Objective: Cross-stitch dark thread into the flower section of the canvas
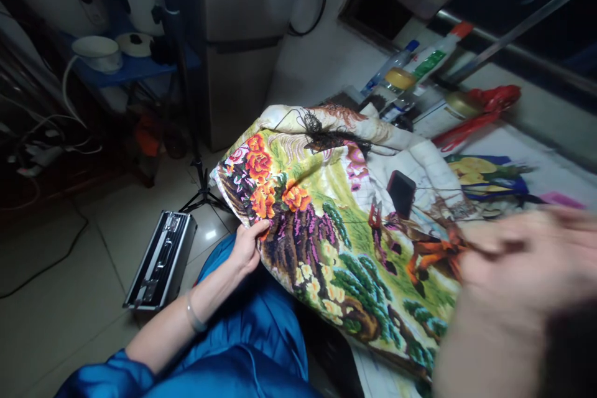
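Observation:
A large cross-stitch cloth [326,224] with orange flowers, green trees and a horse lies over my lap and the table edge. My left hand [246,247] grips its lower left edge, thumb on top and fingers tucked under. My right hand [517,267] is close to the camera and smeared by motion; it is over the cloth's right side, and a thin dark thread [420,189] runs across the cloth toward it. A tangle of dark thread [326,130] lies on the cloth's upper part. A small dark rectangular object [401,193] rests on the cloth.
Bottles [410,71] and red-handled scissors [480,109] sit on the table at the back right. On the tiled floor to the left are a metal case [161,260] and a tripod stand [200,174]. Cables and a blue shelf [125,68] lie further left.

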`<state>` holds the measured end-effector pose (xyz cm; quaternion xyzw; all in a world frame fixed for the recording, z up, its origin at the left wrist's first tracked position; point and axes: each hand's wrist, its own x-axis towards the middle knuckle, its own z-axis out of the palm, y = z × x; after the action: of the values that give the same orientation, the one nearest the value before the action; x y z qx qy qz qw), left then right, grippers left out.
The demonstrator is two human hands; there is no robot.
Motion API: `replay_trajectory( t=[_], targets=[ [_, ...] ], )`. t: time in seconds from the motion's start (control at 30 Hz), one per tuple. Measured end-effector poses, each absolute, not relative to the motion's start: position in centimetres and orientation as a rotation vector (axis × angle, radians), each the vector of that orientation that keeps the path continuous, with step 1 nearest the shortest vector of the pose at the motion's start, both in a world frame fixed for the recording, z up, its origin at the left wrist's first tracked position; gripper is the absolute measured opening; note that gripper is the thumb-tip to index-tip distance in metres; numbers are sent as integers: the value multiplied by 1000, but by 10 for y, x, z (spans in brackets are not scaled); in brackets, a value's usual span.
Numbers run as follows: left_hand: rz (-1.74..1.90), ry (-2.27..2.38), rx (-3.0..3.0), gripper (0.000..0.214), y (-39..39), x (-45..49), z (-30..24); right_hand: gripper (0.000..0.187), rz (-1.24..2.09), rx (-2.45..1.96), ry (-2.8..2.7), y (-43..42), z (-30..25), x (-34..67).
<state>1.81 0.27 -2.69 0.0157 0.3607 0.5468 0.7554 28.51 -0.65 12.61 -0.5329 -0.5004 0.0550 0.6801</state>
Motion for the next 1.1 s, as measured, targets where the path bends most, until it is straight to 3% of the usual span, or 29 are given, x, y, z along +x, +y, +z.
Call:
replay_trajectory(
  t=[0.07, 0.17, 0.33, 0.43, 0.6, 0.87, 0.97, 1.1],
  targets=[
    [1194, 785, 35, 49, 2, 18, -26, 6, 233, -1267, -1422, -4, 102, 233],
    [1199, 783, 38, 48, 1, 16, -24, 9, 296, -1253, -2054, -3, 65, 171],
    [1199, 796, 47, 52, -1, 15, -19, 24, -147, -1200, -2477, 5, 28, 147],
    [1196, 788, 49, 54, -1, 15, -17, 28, -198, -1151, -2486, 11, 25, 149],
    [1189, 790, 32, 53, -1, 15, -18, 20, 127, -1122, -2194, 9, 58, 155],
    [1185, 802, 19, 50, 0, 16, -18, 12, -283, -1319, -1720, 9, 117, 183],
    [1185, 814, 14, 52, -1, 16, -19, 13, -67, -1476, -1928, 15, 117, 187],
    [1201, 809, 19, 54, -1, 17, -20, 35, 281, -1527, -2127, 19, 96, 182]
  ],
)
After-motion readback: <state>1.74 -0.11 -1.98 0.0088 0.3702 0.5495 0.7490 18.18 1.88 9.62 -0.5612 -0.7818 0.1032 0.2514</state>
